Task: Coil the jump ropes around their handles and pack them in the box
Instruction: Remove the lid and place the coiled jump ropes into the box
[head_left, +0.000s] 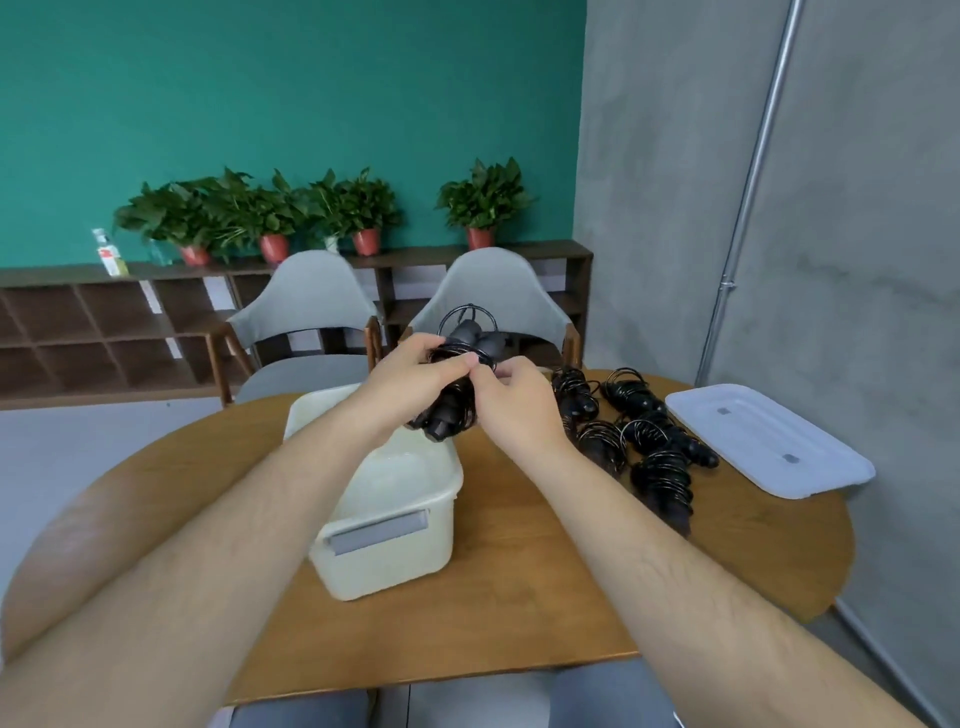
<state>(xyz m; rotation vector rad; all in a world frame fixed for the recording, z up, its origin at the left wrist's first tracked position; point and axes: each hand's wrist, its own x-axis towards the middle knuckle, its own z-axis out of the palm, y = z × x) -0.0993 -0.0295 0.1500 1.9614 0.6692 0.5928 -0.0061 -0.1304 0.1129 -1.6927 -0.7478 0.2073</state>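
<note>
A black jump rope (457, 400) is raised above the table, its cord wound round its two handles, a loose loop sticking up at the top. My left hand (415, 379) grips the bundle from the left. My right hand (519, 400) pinches the cord at the bundle's right side. Below them stands a cream plastic box (415, 519) with a grey handle, its inside partly hidden by my left forearm. Several coiled black jump ropes (634, 431) lie on the table to the right of the box.
The box's white lid (769, 441) lies at the round wooden table's (519, 597) right edge. Two grey chairs (306, 312) stand behind the table. A low shelf with potted plants (483, 202) runs along the green wall.
</note>
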